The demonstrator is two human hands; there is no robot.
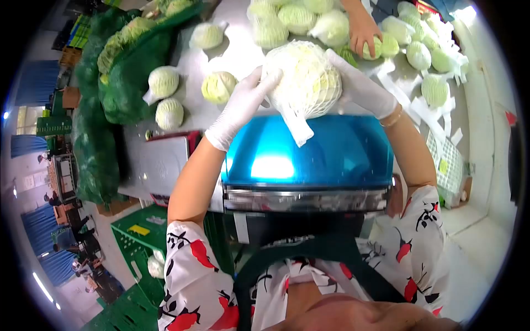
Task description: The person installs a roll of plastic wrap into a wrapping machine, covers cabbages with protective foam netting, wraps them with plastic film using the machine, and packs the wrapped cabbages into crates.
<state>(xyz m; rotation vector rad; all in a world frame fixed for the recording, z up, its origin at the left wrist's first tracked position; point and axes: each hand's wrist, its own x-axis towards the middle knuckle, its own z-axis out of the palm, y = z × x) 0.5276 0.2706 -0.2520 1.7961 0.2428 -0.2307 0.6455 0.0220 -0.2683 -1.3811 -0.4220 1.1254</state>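
A pale green cabbage in a white foam net [309, 77] is held up between my two gloved hands, above a shiny blue machine top [309, 149]. My left hand [248, 99] grips its left side, thumb over the netting. Against its right side rests my right hand [361, 88], its fingers partly hidden behind the cabbage. The net's gathered white end hangs down toward the blue surface. A bare cabbage [218, 87] lies just left of my left hand.
More netted cabbages [298, 19] are on the metal table, where another person's hand [364, 36] touches one. Green mesh sacks [138, 83] stand at left, near a flat scale [163, 165]. White foam nets [403, 88] lie at right. Green crates [138, 231] are lower left.
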